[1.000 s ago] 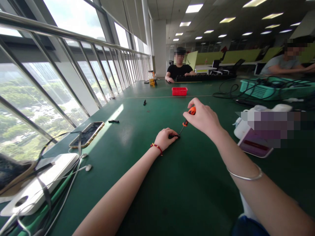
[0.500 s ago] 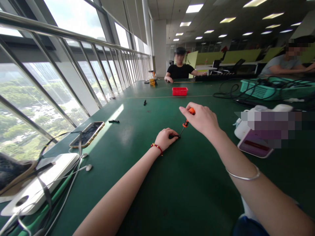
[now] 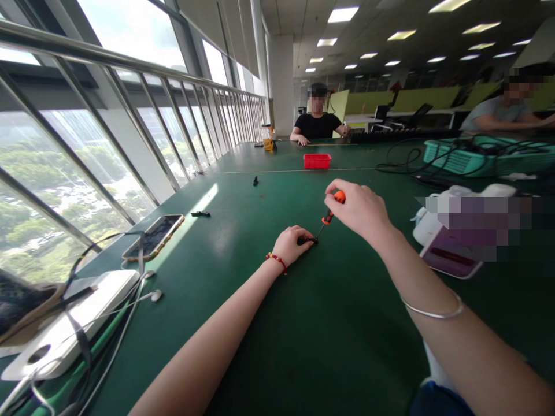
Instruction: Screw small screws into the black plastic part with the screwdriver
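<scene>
My left hand (image 3: 291, 244) rests on the green table, its fingers closed on a small black part (image 3: 309, 240) and pressing it down. Only the outer end of that part shows; the rest is under my fingers. Above it, my right hand (image 3: 359, 207) grips the handle of an orange and black screwdriver (image 3: 329, 215). The screwdriver leans to the right, its thin shaft reaching down to the black part's right end. Further off lie two more black pieces, a long one (image 3: 200, 214) at the left and a short one (image 3: 255, 181) beyond it.
A red tray (image 3: 317, 162) stands ahead. At the left lie a phone (image 3: 154, 237), earphones (image 3: 156, 296) and a white device (image 3: 73, 323) with cables. Right of me are a purple-fronted object (image 3: 451, 254) and a turquoise basket (image 3: 459, 159) with cables. Two people sit at the table.
My right hand has shifted slightly right, and its fingers have curled closer round the screwdriver handle. My left hand stays still. The person opposite has moved both hands a little.
</scene>
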A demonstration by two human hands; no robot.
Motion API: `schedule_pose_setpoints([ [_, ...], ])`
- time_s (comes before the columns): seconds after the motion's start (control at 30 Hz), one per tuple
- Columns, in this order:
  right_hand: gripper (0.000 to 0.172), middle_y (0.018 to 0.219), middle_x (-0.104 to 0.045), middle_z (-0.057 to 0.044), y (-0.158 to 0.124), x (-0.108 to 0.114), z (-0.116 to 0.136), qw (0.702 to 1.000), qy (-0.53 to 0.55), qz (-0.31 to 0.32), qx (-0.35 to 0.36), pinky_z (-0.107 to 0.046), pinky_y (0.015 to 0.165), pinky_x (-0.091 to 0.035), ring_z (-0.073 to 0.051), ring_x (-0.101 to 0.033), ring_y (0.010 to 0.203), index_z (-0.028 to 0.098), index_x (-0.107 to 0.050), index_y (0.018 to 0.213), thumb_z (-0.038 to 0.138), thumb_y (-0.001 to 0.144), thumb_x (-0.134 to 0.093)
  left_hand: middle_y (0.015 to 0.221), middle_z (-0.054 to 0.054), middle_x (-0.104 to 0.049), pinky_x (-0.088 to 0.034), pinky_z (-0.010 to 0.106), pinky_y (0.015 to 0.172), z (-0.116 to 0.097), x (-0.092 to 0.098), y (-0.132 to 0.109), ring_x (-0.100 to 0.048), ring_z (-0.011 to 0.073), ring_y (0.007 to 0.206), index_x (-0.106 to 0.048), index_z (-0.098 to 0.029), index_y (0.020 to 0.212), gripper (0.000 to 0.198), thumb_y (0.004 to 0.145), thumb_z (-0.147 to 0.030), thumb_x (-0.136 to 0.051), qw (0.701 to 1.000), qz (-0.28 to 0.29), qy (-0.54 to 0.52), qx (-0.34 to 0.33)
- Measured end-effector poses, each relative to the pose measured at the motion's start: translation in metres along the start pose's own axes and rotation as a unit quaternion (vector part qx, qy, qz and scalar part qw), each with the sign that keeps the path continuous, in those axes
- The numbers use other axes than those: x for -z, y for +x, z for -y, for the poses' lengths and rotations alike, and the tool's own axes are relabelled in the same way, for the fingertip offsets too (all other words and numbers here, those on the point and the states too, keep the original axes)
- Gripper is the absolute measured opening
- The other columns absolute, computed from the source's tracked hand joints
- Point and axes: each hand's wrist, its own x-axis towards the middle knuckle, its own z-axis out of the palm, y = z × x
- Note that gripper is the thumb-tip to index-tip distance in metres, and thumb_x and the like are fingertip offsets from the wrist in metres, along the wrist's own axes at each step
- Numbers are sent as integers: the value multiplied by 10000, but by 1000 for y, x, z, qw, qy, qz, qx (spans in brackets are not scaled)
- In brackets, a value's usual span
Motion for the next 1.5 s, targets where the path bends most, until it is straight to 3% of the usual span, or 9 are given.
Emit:
schedule_pose_setpoints([
  [0.23,358,633,-593,-21,0,-1,1,1000,6,16,-3,-265,507,-259,-174,-492,575,238,-557,724,506,854,-357,875,30,-649,-485,284,786,0,0,0,-585,162,826,-717,-193,870,141,774,-233,-621,1000,0,2,1],
  [0.4,189,715,-625,-6,-1,-1,2,1000,13,-4,-4,-260,510,-253,-177,-500,602,265,-571,886,385,793,-458,871,28,-650,-484,287,789,0,0,0,-584,163,824,-716,-194,869,142,777,-239,-618,1000,-3,5,-1],
  [0.57,370,624,-589,-26,-1,0,2,1000,0,0,-1,-265,516,-254,-179,-502,593,238,-578,688,481,859,-357,871,29,-649,-485,285,782,0,0,0,-583,162,819,-717,-192,871,143,774,-232,-619,1000,-1,2,-1],
  [0.73,214,727,-625,-13,-1,-1,1,1000,8,-11,-4,-259,508,-259,-174,-506,599,257,-570,931,376,773,-489,872,30,-648,-485,287,782,1,-1,0,-584,162,820,-717,-194,874,145,776,-236,-618,1000,-1,3,-2],
  [0.9,343,634,-593,-28,-1,-2,2,1000,4,7,-12,-275,505,-261,-184,-493,587,249,-596,710,505,825,-400,864,29,-648,-483,289,785,2,-1,0,-584,161,815,-717,-194,868,138,774,-234,-623,1000,-2,7,-7],
  [1.07,231,726,-630,-5,-1,-2,3,1000,13,-10,-1,-266,511,-268,-176,-503,603,269,-597,920,399,744,-522,867,28,-647,-482,292,785,1,-1,0,-583,163,817,-716,-196,874,143,774,-238,-624,1000,-3,8,-5],
  [1.23,395,617,-592,-30,-2,1,3,1000,13,-4,-10,-280,519,-269,-182,-506,597,237,-608,675,494,848,-364,870,26,-648,-481,287,791,0,0,0,-582,161,822,-715,-198,873,141,778,-238,-619,1000,0,10,-5],
  [1.4,237,747,-644,-13,-2,1,3,1000,12,-13,-6,-268,519,-276,-184,-525,626,263,-604,923,398,766,-488,866,26,-644,-486,281,779,0,0,0,-581,161,823,-714,-199,877,147,776,-243,-616,1000,2,11,-2],
  [1.5,366,667,-623,-31,-2,2,3,1000,8,15,-12,-276,513,-279,-191,-518,603,247,-620,763,525,826,-391,868,28,-644,-487,286,781,1,0,0,-581,164,826,-714,-199,874,148,776,-249,-615,1000,1,10,-4],
])
